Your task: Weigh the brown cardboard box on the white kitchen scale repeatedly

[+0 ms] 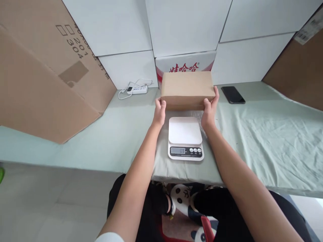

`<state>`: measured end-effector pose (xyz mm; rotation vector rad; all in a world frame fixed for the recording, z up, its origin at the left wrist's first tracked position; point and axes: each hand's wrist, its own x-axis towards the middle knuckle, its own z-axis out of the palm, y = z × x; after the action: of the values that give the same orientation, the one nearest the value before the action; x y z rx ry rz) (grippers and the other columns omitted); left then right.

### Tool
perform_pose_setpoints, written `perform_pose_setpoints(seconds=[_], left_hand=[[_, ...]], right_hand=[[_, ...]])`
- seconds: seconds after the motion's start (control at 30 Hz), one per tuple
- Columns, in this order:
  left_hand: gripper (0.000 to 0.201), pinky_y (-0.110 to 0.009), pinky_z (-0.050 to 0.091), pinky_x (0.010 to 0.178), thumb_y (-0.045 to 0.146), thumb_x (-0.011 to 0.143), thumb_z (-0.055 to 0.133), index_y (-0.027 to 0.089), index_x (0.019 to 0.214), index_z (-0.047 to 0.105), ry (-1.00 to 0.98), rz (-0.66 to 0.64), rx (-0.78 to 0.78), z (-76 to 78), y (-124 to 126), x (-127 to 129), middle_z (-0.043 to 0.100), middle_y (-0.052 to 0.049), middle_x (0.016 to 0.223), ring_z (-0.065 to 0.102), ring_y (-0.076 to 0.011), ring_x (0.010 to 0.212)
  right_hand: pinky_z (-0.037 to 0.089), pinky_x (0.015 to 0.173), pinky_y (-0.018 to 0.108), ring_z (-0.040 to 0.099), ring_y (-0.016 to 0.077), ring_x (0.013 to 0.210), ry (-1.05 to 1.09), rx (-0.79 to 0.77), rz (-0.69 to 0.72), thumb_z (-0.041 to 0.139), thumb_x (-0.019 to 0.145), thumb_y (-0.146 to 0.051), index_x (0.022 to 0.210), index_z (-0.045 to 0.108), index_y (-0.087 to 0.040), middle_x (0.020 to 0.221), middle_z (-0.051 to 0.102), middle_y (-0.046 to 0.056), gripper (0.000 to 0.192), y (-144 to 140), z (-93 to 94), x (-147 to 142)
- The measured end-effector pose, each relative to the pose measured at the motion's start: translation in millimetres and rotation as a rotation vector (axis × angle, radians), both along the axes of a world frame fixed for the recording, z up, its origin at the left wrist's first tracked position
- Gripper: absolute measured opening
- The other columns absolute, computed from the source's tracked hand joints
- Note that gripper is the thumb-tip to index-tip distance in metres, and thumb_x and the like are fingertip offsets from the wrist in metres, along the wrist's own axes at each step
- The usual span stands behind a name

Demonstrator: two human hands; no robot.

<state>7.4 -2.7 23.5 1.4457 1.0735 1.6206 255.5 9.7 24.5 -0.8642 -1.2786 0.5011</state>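
A brown cardboard box (188, 85) is gripped from both sides at the back of the table, in front of a white carton with red lettering. My left hand (159, 111) presses on its left end, thumb on the near face. At the right end, my right hand (210, 109) clasps the near corner, fingers along the side. The box looks closed; whether it rests on the table or hangs just above it I cannot tell. Between my forearms and nearer to me lies a white kitchen scale (185, 137), its platform bare, with a small display and three buttons.
The table has a pale green cloth (252, 141), wrinkled at the right. A black phone (232, 94) lies right of the box, a white device with a cable (137, 89) left of it. Large cardboard panels (50, 77) flank both sides; white boxes (186, 27) line the back.
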Motion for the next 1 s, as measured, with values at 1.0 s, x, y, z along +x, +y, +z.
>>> perform_pose_setpoints(seconds=[1.0], left_hand=[[0.087, -0.049, 0.038, 0.140, 0.089, 0.103, 0.040, 0.027, 0.163, 0.050, 0.158, 0.130, -0.210, -1.9, -8, -5, 0.057, -0.016, 0.178, 0.050, -0.0336, 0.171]], right_hand=[[0.019, 0.149, 0.066, 0.023, 0.0366, 0.182, 0.028, -0.153, 0.014, 0.057, 0.095, -0.076, 0.174, 0.034, -0.036, 0.194, 0.025, 0.004, 0.092, -1, -17.6, 4]])
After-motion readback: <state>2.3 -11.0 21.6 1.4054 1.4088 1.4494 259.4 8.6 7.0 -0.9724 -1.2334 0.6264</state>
